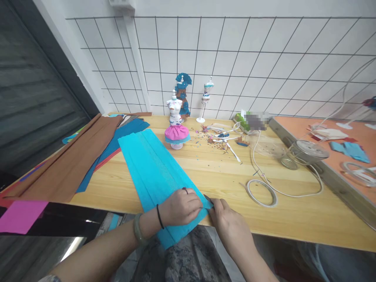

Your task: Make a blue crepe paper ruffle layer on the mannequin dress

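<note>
A long folded sheet of turquoise crepe paper [152,168] runs across the wooden table [223,176] and hangs over its near edge. My left hand [180,206] rests on the paper's near end with its fingers curled and pressed down on it. My right hand [225,217] pinches the paper's right edge at the table's rim, touching the left hand's fingertips. A small mannequin in a pink and blue skirt [176,127] stands just beyond the paper's far end.
Brown [73,160] and dark blue [117,143] paper sheets lie at the left, a pink sheet [20,215] lower left. Two more small mannequins [183,94] stand by the gridded wall. Paper scraps [219,139], a tape roll [261,194], a white cable and an orange board [329,131] fill the right.
</note>
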Demonstrator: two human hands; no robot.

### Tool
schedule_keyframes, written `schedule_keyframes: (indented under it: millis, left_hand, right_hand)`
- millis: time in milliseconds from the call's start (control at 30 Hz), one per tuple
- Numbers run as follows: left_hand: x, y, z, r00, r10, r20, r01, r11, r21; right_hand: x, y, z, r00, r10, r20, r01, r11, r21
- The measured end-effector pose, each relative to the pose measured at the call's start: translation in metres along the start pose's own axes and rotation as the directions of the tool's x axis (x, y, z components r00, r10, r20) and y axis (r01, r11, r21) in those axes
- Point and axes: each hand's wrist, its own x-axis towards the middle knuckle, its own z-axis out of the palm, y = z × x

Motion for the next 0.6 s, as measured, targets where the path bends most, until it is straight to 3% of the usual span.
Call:
schedule_keyframes:
  millis: [600]
  left_hand:
    - [-0.0001,-0.0007,0.0018,0.999,0.022,-0.035,-0.023,1.000,-0.015]
  right_hand:
    - [0.0028,-0.0049,-0.0014,0.999,0.033,-0.025,-0.033,0.999,0.011]
